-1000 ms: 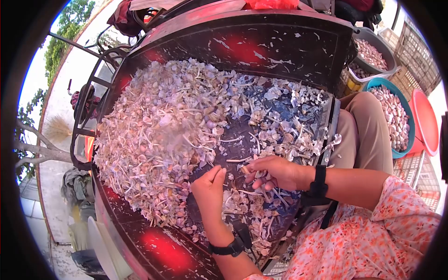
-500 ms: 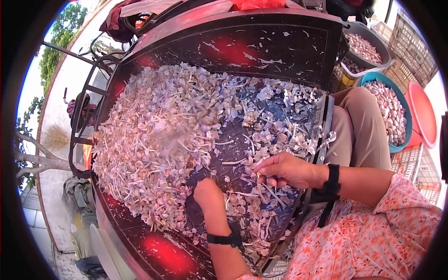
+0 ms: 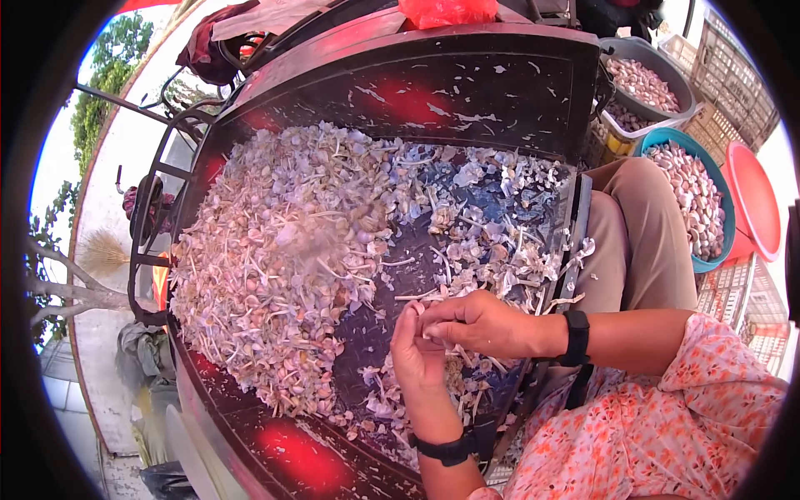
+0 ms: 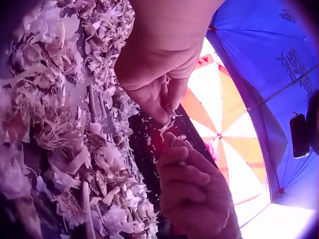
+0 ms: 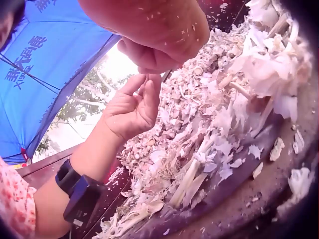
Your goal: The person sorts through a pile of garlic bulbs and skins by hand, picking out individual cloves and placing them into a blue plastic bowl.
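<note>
Both hands meet above the dark cart bed. In the head view my left hand [image 3: 419,358] is raised with thumb and fingertips pinched together on a small pale garlic piece. My right hand [image 3: 483,325] comes in from the right, its fingers curled against the left fingertips. The left wrist view shows shreds [image 4: 168,119] at my left fingertips, and a small pale clove [image 4: 180,141] pinched by my right hand [image 4: 192,186]. Beyond them lies a large heap of garlic cloves and skins [image 3: 275,250]; dry stalks and skins [image 3: 492,246] are scattered nearer the legs.
A dark metal side wall [image 3: 467,92] bounds the cart bed. On the right stand a teal basin [image 3: 727,208] and a grey tub [image 3: 685,83], both holding garlic, a red basin [image 3: 754,196] and plastic crates [image 3: 733,62]. A blue canopy [image 5: 55,45] hangs overhead.
My left hand has moved right from the edge of the heap to meet my right hand, which has shifted slightly down and left. The view has shifted a little.
</note>
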`<state>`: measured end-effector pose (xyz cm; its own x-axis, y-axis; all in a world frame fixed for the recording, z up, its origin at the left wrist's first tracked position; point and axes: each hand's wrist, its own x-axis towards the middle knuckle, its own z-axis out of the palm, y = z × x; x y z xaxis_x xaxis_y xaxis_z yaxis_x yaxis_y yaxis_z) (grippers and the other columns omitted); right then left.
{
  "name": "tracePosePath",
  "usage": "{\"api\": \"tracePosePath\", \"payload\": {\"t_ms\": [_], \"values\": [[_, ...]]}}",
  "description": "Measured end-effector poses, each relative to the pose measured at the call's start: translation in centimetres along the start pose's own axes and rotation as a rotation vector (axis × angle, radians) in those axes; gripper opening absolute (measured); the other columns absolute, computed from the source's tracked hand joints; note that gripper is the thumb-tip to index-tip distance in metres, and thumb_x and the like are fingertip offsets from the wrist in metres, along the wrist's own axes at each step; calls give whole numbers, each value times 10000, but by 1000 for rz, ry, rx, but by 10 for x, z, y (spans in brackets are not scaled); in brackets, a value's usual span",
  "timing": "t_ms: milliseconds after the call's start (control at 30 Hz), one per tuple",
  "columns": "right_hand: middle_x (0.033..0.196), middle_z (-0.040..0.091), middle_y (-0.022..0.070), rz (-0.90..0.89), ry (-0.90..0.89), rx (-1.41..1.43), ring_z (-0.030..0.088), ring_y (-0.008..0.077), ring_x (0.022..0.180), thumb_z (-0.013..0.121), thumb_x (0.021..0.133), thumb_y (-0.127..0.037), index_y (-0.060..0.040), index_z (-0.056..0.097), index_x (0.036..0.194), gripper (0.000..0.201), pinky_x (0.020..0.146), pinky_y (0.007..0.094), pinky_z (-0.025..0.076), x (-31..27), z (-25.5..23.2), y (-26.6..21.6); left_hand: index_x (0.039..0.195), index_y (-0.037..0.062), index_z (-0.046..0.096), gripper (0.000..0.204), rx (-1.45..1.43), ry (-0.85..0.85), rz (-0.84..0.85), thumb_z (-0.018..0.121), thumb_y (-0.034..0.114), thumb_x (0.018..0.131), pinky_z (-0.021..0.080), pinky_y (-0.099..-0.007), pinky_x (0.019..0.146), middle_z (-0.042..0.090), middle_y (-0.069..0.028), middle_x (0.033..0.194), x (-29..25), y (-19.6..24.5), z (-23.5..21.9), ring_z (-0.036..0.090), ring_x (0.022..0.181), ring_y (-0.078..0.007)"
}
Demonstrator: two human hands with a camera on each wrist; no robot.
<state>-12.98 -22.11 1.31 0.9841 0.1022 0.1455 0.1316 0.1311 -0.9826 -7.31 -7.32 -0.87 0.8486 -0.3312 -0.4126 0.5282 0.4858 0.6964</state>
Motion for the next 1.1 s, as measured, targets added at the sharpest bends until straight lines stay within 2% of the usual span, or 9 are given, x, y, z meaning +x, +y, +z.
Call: {"api": "tracePosePath", "payload": {"t_ms": [33,200,300,600,833,900,1000,1033,1100], "values": [[995,637,94,15,-5,-141,590,160,929,512,910,-106,-1,570,1110,234,838,292,459,4,4,-4,1030,2,583,206,-182,34,-41,559,145,883,554,-304,717,625,-116,1014,0,-7,0,627,911,-218],[963,648,110,117,19,-28,604,151,892,517,896,-84,-3,586,1101,231,800,290,473,10,-14,1,1094,-20,549,234,-384,-6,50,489,125,921,580,-307,735,607,-149,1086,-8,-15,-13,580,1047,-221],[876,660,122,170,81,-265,633,181,825,526,887,-109,-16,604,1079,227,744,307,489,19,-39,11,1112,-4,554,220,-468,144,122,478,22,908,597,-278,703,620,-150,1070,-17,-8,-12,616,992,-241],[724,632,156,97,-322,-1115,623,345,737,547,760,-125,-61,650,824,137,635,439,485,58,-41,36,1086,2,570,199,-430,52,157,462,50,926,597,-236,593,608,-182,1089,-27,-7,-36,653,896,-216],[755,639,169,99,-321,-1101,646,307,691,550,750,-87,-8,652,829,151,601,402,509,64,-42,53,1073,-22,562,196,-433,93,148,456,55,928,600,-249,609,614,-175,1063,-27,-15,-31,648,911,-223],[756,623,160,204,-255,-463,621,271,723,561,851,-216,-20,617,934,221,650,387,478,59,-45,50,1074,-22,560,196,-427,127,131,460,58,926,599,-260,638,613,-173,1066,-29,-15,-25,645,917,-223],[780,630,152,295,-329,-158,620,231,742,582,863,-271,-35,602,1008,278,663,358,472,38,-32,-4,1080,-16,559,212,-441,156,90,462,99,930,590,-297,704,609,-170,1074,-24,-22,-17,639,925,-227],[758,626,145,-29,-271,-302,626,239,710,585,857,-241,-56,594,1013,243,639,355,479,31,-25,6,1085,-9,559,231,-463,157,62,459,136,935,581,-323,741,607,-169,1080,-24,-26,-16,637,926,-230],[748,623,145,-62,-289,-494,627,253,696,582,859,-241,-58,594,1014,240,628,356,481,18,-12,-5,1089,-8,559,265,-447,96,40,448,179,939,568,-341,765,602,-170,1090,-29,-32,-11,632,934,-232]]}}
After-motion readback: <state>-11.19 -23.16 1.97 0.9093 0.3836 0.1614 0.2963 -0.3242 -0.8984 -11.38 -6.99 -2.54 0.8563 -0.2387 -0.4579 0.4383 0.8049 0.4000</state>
